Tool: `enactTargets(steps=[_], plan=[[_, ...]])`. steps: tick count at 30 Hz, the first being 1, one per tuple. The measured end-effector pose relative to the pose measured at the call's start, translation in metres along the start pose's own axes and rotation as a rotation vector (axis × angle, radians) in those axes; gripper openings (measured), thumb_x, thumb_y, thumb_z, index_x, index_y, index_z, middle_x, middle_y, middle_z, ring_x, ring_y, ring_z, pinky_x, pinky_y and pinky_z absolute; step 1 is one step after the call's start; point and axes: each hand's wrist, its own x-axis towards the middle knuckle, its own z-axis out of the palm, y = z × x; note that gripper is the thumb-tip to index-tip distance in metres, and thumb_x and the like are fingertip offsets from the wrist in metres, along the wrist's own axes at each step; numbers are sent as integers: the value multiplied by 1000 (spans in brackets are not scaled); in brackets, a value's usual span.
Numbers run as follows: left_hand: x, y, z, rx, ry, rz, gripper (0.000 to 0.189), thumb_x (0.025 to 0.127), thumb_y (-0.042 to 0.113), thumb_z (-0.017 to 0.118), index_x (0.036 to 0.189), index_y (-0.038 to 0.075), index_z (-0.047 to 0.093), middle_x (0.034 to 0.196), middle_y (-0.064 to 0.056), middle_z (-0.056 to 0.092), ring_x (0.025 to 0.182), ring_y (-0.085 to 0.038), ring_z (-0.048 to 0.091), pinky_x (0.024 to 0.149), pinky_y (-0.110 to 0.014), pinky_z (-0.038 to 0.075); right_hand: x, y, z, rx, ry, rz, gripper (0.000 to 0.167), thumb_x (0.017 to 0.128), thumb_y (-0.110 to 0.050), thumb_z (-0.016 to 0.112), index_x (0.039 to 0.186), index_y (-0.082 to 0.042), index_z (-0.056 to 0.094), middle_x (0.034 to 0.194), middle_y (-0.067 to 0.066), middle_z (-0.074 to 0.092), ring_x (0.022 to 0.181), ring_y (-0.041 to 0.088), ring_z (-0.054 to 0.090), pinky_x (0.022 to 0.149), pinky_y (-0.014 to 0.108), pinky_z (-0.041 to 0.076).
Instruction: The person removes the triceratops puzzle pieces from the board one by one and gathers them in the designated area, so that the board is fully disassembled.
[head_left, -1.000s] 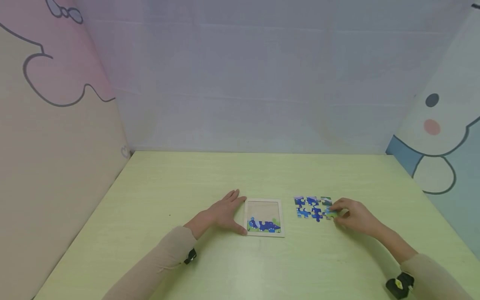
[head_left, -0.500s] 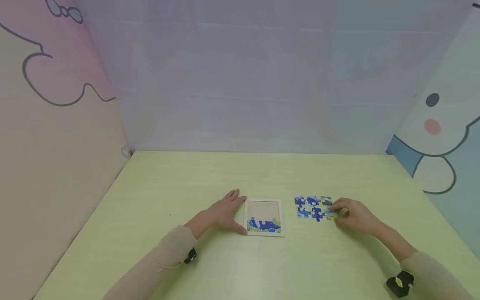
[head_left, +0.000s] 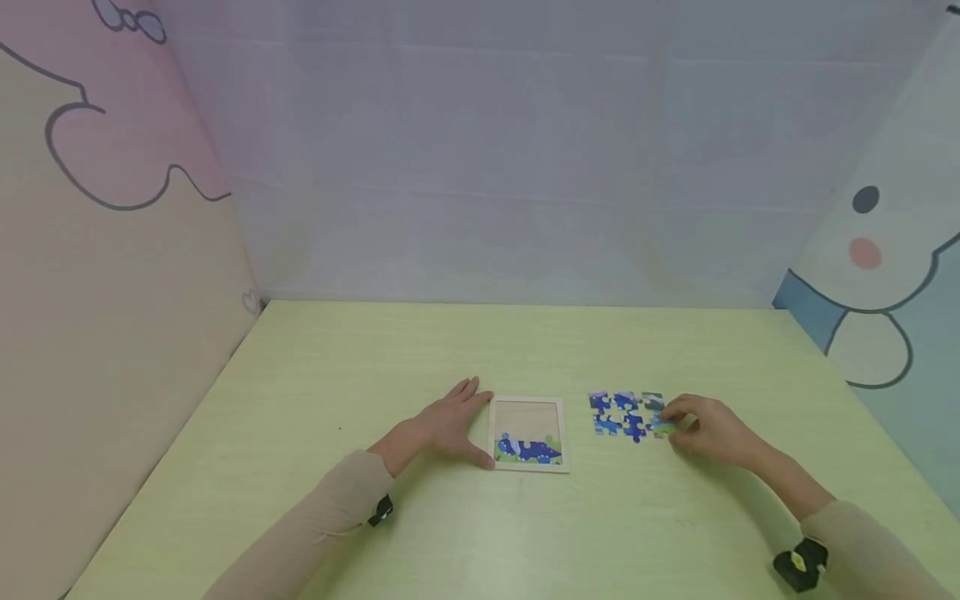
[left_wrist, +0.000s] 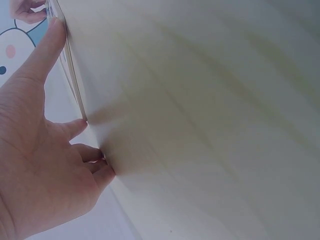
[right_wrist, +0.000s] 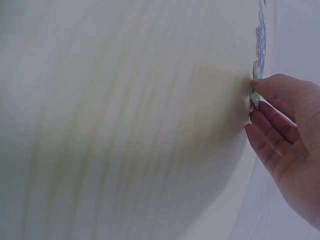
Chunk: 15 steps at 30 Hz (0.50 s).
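1. While the right hand [head_left: 708,429] pinches it between thumb and fingers, the green-and-blue puzzle piece [head_left: 660,427] sits at the near right corner of the loose pieces [head_left: 630,417], low at the table [head_left: 420,350]. The right wrist view shows the fingers on both sides of it.
2. It looks thin, light and stiff, probably smooth on its printed face; a pinch on opposite edges should suit it better than a press from above. The narrow knobs are likely its weakest parts, so the broad body seems the safer hold.
3. The other loose pieces lie flat in two rows, so close that a sideways pull could drag a neighbour; whether the pinched one touches them I cannot tell.
4. Left of them, well apart, lies the wooden frame [head_left: 532,468], flat, with fitted pieces [head_left: 528,452] of a blue creature along its near side and plain wood beyond them. Its raised rim looks like the main obstacle to sliding anything in.
5. Spread and gripping nothing, the left hand [head_left: 453,425] touches the frame's left side with thumb and forefinger near the two corners, which would probably steady it.
6. Farther out, a pale back wall [head_left: 480,167] and side panels with cartoon drawings border the table; dark devices [head_left: 801,567] sit at both cuffs.
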Motion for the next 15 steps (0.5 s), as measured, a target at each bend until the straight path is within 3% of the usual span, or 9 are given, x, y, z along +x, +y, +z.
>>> enactTargets(steps=[15], plan=[[-2, 2, -2, -9, 3, 6, 105, 64, 62, 70, 144, 13, 24, 151, -15, 8, 139, -29, 4, 108, -47, 21, 1, -3, -4, 18, -38, 22, 24, 69, 0, 72, 93, 1, 65, 91, 9, 62, 81, 23, 58, 61, 25, 51]])
